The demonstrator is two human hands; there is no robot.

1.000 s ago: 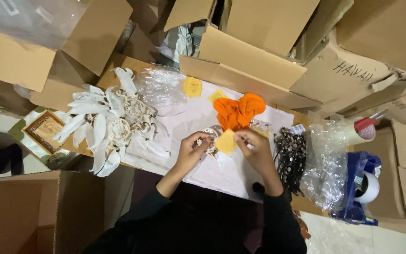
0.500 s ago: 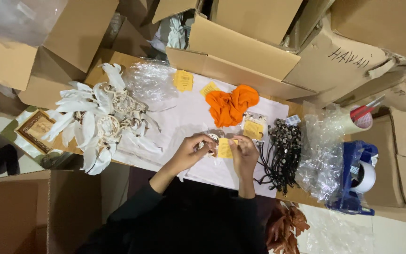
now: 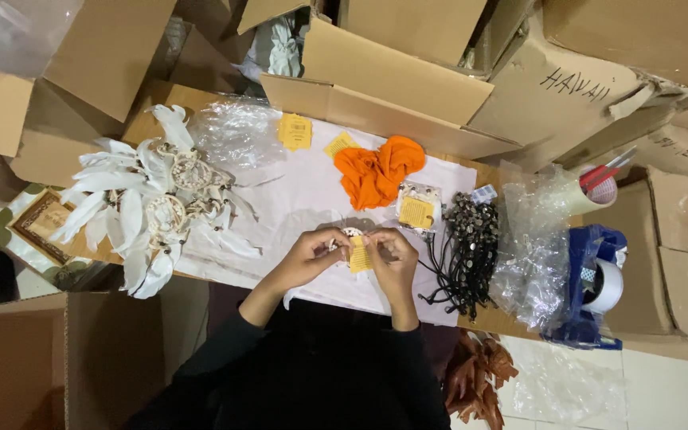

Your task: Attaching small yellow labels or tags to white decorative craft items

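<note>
Yellow tag [image 3: 359, 256] half hidden between left hand [image 3: 312, 253], right hand [image 3: 392, 253].

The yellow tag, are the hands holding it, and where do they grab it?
Yes. Both hands pinch the small yellow tag by its upper edges: left hand on one side, right hand on the other. A small white item sits hidden behind.

Dressed in a black long-sleeved top, plain and unmarked, filling the view toward six o'clock. Sleeves dark and close-fitting down both forearms, ending in snug cuffs at the wrists. Left hand [image 3: 306, 256] bare beyond the cuff at about nine o'clock of the pair; right hand [image 3: 394, 256] likewise bare at three o'clock. Any rings, watch or bracelets too small to tell. Fabric matte, softly creased at the elbows.
</note>
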